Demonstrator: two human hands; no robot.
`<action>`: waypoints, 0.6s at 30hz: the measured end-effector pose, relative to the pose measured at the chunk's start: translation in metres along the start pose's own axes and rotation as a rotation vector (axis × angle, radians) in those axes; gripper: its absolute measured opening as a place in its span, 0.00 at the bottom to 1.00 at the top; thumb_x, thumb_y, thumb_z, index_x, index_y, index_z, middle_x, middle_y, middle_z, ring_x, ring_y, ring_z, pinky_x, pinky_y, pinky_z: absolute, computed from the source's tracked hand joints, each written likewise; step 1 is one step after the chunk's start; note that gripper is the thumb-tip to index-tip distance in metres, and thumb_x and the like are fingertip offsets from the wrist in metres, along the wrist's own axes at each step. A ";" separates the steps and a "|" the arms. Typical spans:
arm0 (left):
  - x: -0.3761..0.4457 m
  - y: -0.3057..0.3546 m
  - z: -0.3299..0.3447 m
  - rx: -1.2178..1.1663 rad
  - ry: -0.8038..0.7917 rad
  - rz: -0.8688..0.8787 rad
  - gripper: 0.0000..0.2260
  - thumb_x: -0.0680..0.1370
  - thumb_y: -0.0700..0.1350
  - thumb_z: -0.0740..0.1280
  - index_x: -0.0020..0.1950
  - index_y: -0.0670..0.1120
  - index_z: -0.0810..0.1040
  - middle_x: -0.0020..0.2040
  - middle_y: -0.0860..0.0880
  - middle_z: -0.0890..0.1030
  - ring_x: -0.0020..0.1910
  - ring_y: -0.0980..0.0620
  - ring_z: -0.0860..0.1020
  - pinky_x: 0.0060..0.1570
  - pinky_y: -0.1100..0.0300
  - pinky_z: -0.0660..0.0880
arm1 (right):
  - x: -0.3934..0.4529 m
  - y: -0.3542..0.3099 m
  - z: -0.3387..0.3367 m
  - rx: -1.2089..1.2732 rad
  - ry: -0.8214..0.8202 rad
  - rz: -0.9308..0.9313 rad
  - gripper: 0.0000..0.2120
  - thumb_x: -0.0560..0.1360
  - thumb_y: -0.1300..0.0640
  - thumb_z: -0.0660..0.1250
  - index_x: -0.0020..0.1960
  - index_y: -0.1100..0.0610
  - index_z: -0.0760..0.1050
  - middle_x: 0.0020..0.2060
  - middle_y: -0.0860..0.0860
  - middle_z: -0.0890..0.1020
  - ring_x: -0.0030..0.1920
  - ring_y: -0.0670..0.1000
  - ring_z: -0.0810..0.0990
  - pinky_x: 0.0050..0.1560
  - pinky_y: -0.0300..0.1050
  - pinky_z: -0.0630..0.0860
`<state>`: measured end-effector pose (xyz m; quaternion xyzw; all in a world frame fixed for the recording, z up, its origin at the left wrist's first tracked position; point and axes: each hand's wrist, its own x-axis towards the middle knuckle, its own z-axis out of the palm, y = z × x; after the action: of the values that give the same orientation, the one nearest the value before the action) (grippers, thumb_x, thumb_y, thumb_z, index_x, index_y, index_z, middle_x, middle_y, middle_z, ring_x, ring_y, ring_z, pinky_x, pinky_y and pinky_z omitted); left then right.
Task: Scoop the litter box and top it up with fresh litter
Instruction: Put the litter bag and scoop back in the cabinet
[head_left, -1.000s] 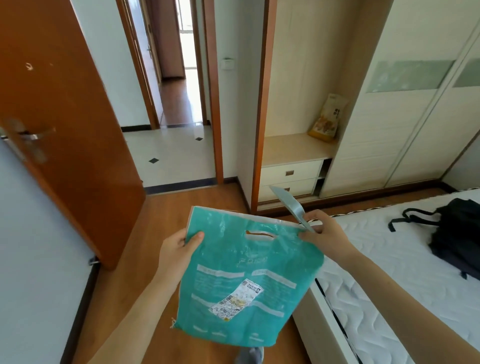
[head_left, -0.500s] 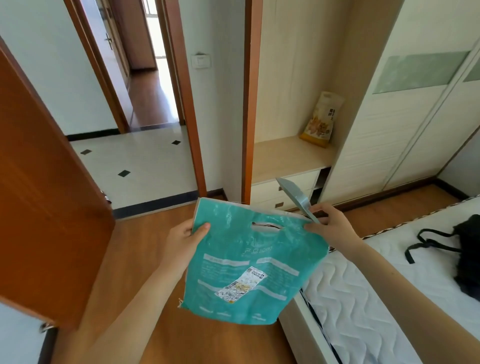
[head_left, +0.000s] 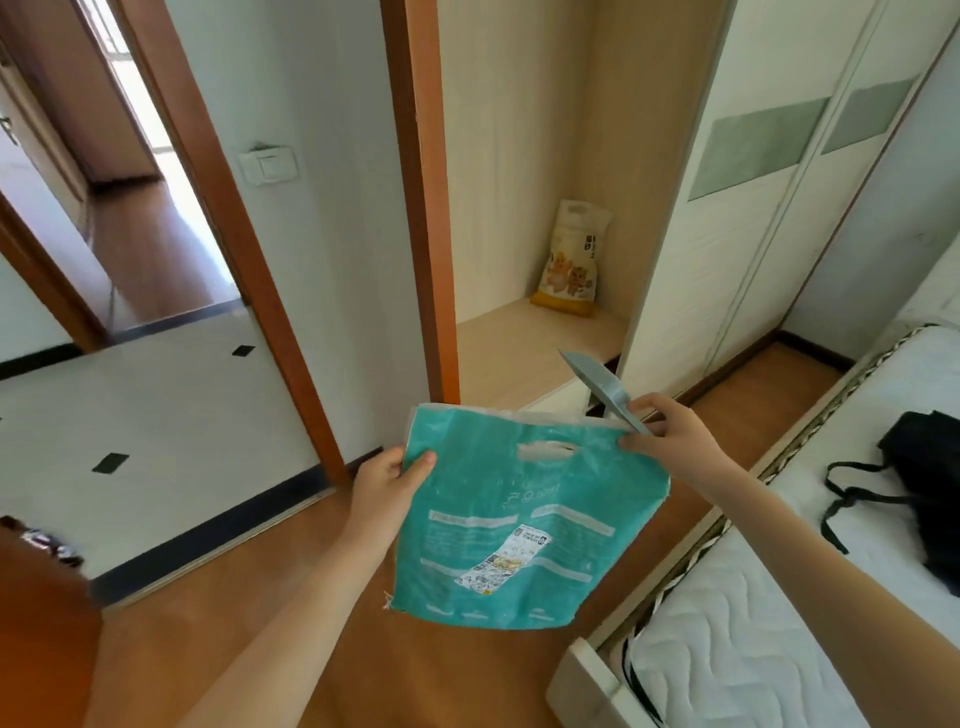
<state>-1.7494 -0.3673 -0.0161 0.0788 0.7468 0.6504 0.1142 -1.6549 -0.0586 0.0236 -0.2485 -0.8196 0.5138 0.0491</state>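
Bag (head_left: 519, 525) hangs between grips: left hand (head_left: 387, 480) pinches corner, right hand (head_left: 670, 441) clutches corner plus scoop (head_left: 597, 387).

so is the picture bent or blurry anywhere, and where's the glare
Head view: wide-angle bend makes the door frame and wardrobe doors lean. Glare washes out the hallway window. The bottom left corner by the orange door is smeared. The teal bag, both hands and the grey scoop look fairly sharp, though the label print is unreadable.
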 end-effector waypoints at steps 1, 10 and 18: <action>0.018 0.003 0.002 0.000 -0.026 0.001 0.05 0.78 0.45 0.67 0.51 0.47 0.81 0.44 0.53 0.85 0.44 0.56 0.84 0.40 0.63 0.79 | 0.013 -0.004 -0.001 -0.001 0.016 0.010 0.15 0.73 0.63 0.72 0.56 0.53 0.72 0.43 0.53 0.84 0.38 0.51 0.85 0.33 0.40 0.80; 0.143 0.017 0.050 0.000 -0.213 0.023 0.04 0.79 0.42 0.67 0.50 0.47 0.81 0.45 0.54 0.84 0.42 0.61 0.82 0.36 0.70 0.76 | 0.111 -0.011 -0.026 -0.046 0.240 0.044 0.15 0.72 0.61 0.72 0.56 0.52 0.72 0.49 0.56 0.81 0.44 0.55 0.83 0.37 0.42 0.80; 0.246 0.000 0.107 0.024 -0.137 0.028 0.04 0.79 0.44 0.66 0.51 0.48 0.81 0.47 0.52 0.85 0.46 0.55 0.83 0.46 0.54 0.81 | 0.236 -0.001 -0.049 -0.056 0.214 0.032 0.16 0.73 0.61 0.71 0.58 0.54 0.71 0.43 0.53 0.81 0.40 0.51 0.83 0.35 0.40 0.79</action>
<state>-1.9565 -0.1994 -0.0463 0.1351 0.7439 0.6359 0.1549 -1.8442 0.0894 0.0063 -0.3163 -0.8196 0.4620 0.1213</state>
